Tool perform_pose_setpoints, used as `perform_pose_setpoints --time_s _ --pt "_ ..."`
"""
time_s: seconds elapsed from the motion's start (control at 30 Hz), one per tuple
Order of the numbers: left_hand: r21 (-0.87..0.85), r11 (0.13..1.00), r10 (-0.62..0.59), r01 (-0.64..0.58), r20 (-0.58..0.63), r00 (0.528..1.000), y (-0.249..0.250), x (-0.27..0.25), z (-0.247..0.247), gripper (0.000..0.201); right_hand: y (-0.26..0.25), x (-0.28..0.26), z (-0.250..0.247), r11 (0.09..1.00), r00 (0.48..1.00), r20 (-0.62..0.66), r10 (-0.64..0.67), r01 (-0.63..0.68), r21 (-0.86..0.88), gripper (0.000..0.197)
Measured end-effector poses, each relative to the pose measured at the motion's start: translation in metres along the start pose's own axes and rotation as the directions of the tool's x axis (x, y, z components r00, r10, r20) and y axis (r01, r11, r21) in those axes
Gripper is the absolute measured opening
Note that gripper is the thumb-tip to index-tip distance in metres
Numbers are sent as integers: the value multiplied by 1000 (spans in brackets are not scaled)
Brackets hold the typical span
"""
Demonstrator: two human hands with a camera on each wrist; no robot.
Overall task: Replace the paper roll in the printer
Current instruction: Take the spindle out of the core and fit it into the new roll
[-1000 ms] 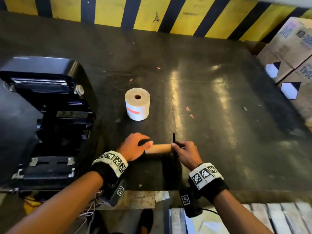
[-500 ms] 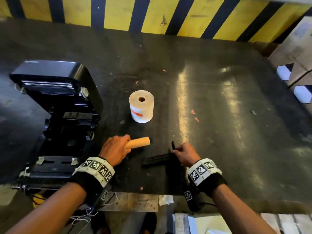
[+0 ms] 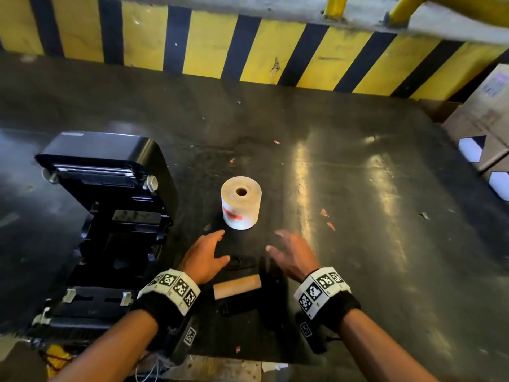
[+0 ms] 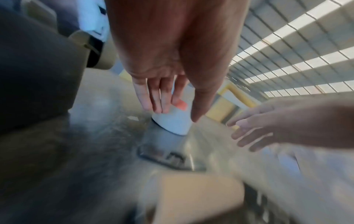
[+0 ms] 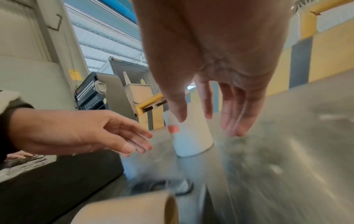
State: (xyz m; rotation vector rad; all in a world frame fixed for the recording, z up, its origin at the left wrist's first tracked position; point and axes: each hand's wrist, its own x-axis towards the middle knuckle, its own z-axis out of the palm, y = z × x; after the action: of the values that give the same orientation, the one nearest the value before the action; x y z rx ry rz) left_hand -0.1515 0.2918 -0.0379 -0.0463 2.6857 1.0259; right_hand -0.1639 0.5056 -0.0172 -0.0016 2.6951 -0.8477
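A full white paper roll [image 3: 241, 202] with a red mark stands on end in the middle of the dark table [image 3: 358, 216]. Both hands hover just in front of it, fingers straight and spread, holding nothing: my left hand [image 3: 205, 255] to its lower left, my right hand [image 3: 292, 255] to its lower right. The empty cardboard core [image 3: 238, 289] lies on the table between my wrists, beside a black spindle [image 3: 271, 282]. The black printer [image 3: 104, 224] stands with its lid up at the left. The roll [image 4: 172, 121] shows beyond my left fingers, and the roll [image 5: 191, 139] below my right fingers.
A yellow-and-black striped wall [image 3: 248, 45] runs along the far edge of the table. Cardboard boxes [image 3: 484, 128] are stacked at the right. Small red scraps [image 3: 326, 217] lie on the table right of the roll. A black bracket piece [image 3: 242, 261] lies between the hands.
My left hand has let go of the cardboard core and my right hand has let go of the black spindle; both now lie on the table. Both hands have opened and moved forward toward the white roll.
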Motion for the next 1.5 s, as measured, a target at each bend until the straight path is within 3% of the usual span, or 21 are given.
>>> perform_pose_setpoints --time_s 0.07,0.13,0.23,0.33,0.43,0.53,0.6,0.67,0.8,0.87,0.93,1.03,1.13,1.2,1.3,1.37,1.43,1.5 --pt "-240 965 -111 105 -9 994 5 21 -8 78 -24 22 -10 995 995 -39 -95 95 -10 54" --pt "-357 925 -132 128 13 991 12 38 -13 83 -48 46 -12 985 986 -29 -165 163 -61 59" --pt "-414 909 -39 43 16 999 23 50 -19 80 -69 73 -5 970 982 35 -185 189 -152 60" --pt "-458 886 -56 72 48 997 23 50 -22 78 -77 83 6 966 988 51 -148 156 -206 55" --pt "-529 844 -99 92 16 995 11 56 -15 74 -74 83 8 977 981 -23 -194 191 -89 47" --pt "-574 808 -208 132 -68 976 11 53 -14 56 -59 77 -3 970 989 -89 -116 133 205 51" --pt "-569 810 -261 139 -138 955 36 32 -31 36 -51 63 -15 848 993 -119 -20 80 523 38" --pt "-613 775 -278 150 -119 953 54 17 -38 32 -44 42 -27 657 998 -66 18 39 753 17" --pt "-797 564 -233 214 95 968 83 -9 -43 50 -28 0 -41 396 1000 -22 -12 25 918 26" --pt "-852 461 -185 250 183 965 95 -20 -38 49 -22 -20 -43 341 999 -26 -44 39 939 27" --pt "-880 412 -150 239 193 970 105 -31 -30 45 -14 -38 -42 412 995 -67 -68 89 907 26" --pt "-886 415 -162 207 153 975 118 -45 -20 39 -1 -53 -44 675 962 -257 -88 248 695 29" --pt "-853 497 -194 160 70 979 125 -55 -15 39 6 -61 -53 891 881 -434 -187 338 302 63" --pt "-832 531 -197 159 62 978 127 -62 -15 44 0 -67 -57 913 829 -494 -262 380 152 58" --pt "-819 552 -192 156 57 980 131 -72 -17 48 -7 -73 -53 887 757 -574 -312 449 111 36" --pt "-822 557 -174 121 26 984 134 -80 -20 39 -9 -75 -50 861 703 -634 -323 496 111 29" --pt "-823 560 -160 94 3 987 135 -88 -24 26 -13 -77 -50 838 686 -666 -294 520 166 29" --pt "-824 560 -163 90 -4 987 136 -92 -27 29 -20 -77 -52 824 684 -676 -274 529 202 22"
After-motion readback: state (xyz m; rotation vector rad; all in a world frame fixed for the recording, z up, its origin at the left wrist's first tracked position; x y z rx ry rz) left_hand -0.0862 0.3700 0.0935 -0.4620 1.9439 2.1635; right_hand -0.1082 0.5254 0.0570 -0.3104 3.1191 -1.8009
